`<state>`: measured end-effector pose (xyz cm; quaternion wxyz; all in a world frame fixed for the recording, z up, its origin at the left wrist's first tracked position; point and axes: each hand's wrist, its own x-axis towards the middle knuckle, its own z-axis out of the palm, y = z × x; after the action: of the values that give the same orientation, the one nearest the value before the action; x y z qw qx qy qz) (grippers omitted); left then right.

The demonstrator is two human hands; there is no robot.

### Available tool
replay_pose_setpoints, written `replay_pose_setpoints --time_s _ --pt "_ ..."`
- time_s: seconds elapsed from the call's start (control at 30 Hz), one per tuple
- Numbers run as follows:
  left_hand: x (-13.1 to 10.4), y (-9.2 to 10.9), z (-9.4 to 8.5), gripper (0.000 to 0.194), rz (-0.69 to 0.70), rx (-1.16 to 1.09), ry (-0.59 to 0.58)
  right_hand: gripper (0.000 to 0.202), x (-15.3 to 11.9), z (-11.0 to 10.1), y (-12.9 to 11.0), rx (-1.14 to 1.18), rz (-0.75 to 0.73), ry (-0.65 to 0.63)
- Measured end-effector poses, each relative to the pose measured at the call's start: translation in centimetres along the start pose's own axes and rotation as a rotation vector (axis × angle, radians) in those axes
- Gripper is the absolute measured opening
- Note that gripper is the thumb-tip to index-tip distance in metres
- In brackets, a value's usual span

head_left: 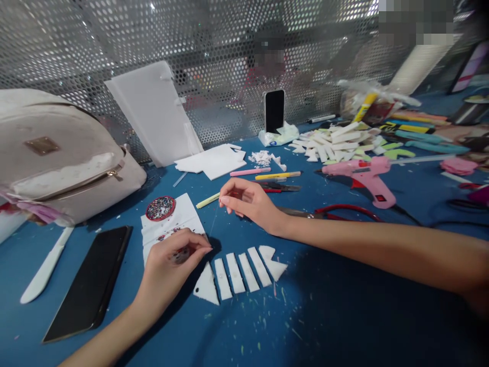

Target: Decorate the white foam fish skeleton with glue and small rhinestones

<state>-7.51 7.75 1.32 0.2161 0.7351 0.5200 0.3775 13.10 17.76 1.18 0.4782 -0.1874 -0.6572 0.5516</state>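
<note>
A thin, pale strand runs between my two hands; whether it is thread or glue is too fine to tell. My left hand pinches its lower end, just above a fish cut from white foam. My right hand, fingers curled in a pinch, has the upper end. The fish lies flat in separate pieces: a head with a black eye dot, several body strips and a tail. Beyond my left hand, a red-rimmed round dish of small dark beads rests on white paper.
At left are a backpack, a phone and a white knife. A pink glue gun, red-handled scissors and foam offcuts lie at right. Markers and another phone are at the back.
</note>
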Motion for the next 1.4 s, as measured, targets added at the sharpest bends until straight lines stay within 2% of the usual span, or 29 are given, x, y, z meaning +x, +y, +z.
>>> replay_pose_setpoints --time_s 0.23,0.33,0.47,0.63,0.87,1.17,1.3,1.4 --pt "-0.1 -0.2 0.1 0.011 0.007 0.001 -0.024 0.014 0.2 -0.2 0.3 0.028 -0.013 0.015" --pt "-0.1 -0.2 0.1 0.011 0.007 -0.002 -0.024 0.013 0.2 -0.3 0.7 0.075 0.004 -0.017" --pt "0.0 0.0 0.0 0.01 -0.002 0.001 -0.003 0.019 -0.3 -0.1 0.5 0.051 0.061 -0.167" --pt "-0.1 -0.2 0.1 0.012 0.002 0.003 0.009 0.031 -0.9 0.3 -0.2 -0.163 0.032 -0.339" --pt "-0.2 -0.2 0.1 0.013 0.025 0.022 0.065 0.017 -0.6 0.3 -0.3 -0.3 0.027 -0.479" --pt "-0.4 -0.4 0.3 0.015 0.028 -0.002 0.115 0.007 -0.6 0.3 0.1 -0.316 -0.01 -0.478" --pt "-0.5 -0.2 0.2 0.014 0.068 0.035 0.096 0.006 -0.5 0.4 0.0 -0.333 0.015 -0.424" --pt "-0.5 -0.1 0.1 0.012 0.075 0.041 0.096 0.008 -0.7 0.4 0.0 -0.255 0.07 -0.381"
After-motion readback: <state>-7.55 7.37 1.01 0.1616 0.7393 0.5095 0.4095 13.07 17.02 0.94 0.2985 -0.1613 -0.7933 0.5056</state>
